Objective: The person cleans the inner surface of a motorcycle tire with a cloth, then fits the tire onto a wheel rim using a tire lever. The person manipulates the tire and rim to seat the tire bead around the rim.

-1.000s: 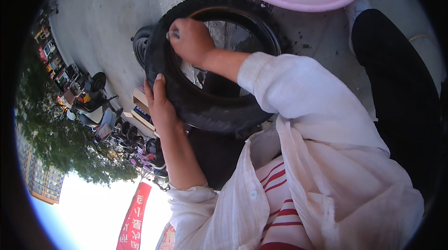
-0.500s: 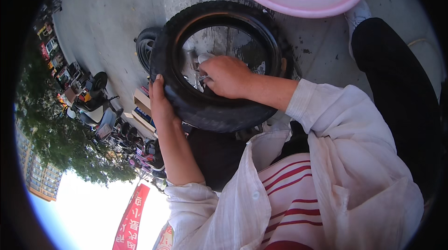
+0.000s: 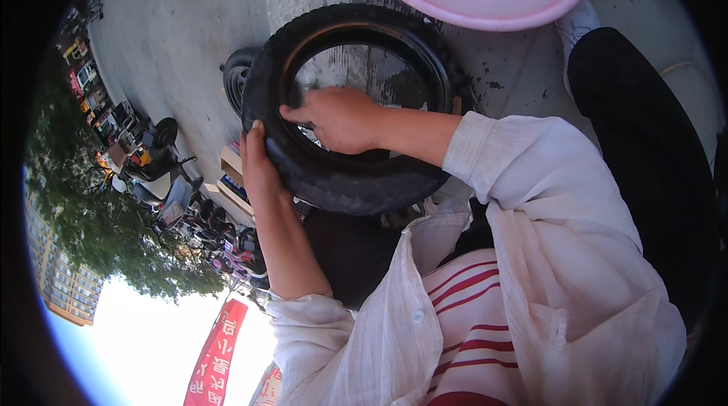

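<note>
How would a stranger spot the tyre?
Find the round pink basin at the picture's top. Below and left of it is the black rubber tyre, the left hand at its outer edge. It looks far bigger than the dark round wheel partly behind it.

On my feed I see an open off-white shirt (image 3: pixel 584 254), red-striped top (image 3: pixel 472 307), black trousers (image 3: pixel 641 125) and white shoe (image 3: pixel 580 23).

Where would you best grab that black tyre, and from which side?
Probably the left part of the black tyre, coming from the person's left, where the left grip rests. The ring is thick-walled and rounded around an open middle, so clasping from outer edge toward inner edge should work. The right forearm crosses the lower right part, making that side less free.
</note>
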Tool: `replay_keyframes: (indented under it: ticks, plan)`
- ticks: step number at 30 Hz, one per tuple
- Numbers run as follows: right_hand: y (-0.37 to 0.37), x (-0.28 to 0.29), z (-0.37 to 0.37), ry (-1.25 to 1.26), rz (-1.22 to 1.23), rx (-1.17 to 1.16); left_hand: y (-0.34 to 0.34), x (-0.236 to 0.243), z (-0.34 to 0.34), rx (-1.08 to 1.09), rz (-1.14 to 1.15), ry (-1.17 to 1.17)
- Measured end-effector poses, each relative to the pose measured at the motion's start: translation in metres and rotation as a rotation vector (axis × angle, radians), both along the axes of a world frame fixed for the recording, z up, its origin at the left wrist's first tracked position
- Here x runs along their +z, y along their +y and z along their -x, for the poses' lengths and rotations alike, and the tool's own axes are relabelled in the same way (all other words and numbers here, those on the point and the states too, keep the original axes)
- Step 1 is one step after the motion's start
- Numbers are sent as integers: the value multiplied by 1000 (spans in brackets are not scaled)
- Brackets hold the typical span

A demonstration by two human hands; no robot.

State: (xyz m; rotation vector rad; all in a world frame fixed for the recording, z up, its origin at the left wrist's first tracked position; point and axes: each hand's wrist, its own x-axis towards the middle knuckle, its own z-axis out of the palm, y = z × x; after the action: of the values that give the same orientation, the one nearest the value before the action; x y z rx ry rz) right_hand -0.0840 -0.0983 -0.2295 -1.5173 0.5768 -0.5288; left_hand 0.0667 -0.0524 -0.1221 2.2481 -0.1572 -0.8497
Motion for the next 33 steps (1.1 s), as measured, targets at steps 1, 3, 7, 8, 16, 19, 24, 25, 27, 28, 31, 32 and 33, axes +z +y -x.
replay_keyframes:
  ticks: [1, 3, 7, 8, 16, 19, 24, 25, 27, 28, 31, 32, 33]
  plan:
    - [3, -1, 5, -23, 41, 19, 1, 0, -3, -1, -6, 8]
    - [7, -5, 12, -51, 137, 46, 2, -2, -7, -15, -12, 15]
    - [7, -4, 41, -106, 216, 222, 8, -7, -18, -39, -31, 24]
    - [7, -5, 49, -118, 210, 276, 8, -7, -21, -38, -41, 28]
    - [-16, -32, 59, -207, -124, 59, 3, 1, -3, -36, -38, -26]
    - [-33, -40, 34, -69, -366, -508, -9, 13, 38, -101, 0, -66]
    - [-31, -27, -9, -352, -863, -564, -8, 23, 72, -163, 32, -142]
    - [-29, -24, -16, -432, -1028, -550, -5, 22, 74, -177, 32, -163]
    - [-27, -19, -19, -572, -1270, -499, -2, 24, 79, -184, 27, -164]
    - [-26, -17, -19, -570, -1264, -505, 2, 27, 82, -212, 14, -208]
    - [-21, -3, -11, -586, -1279, -504, 19, 31, 97, -291, 25, -315]
    - [-22, 2, -7, -599, -1257, -474, 24, 33, 98, -274, 68, -285]
    - [-23, 10, -2, -615, -1239, -439, 30, 37, 101, -254, 108, -261]
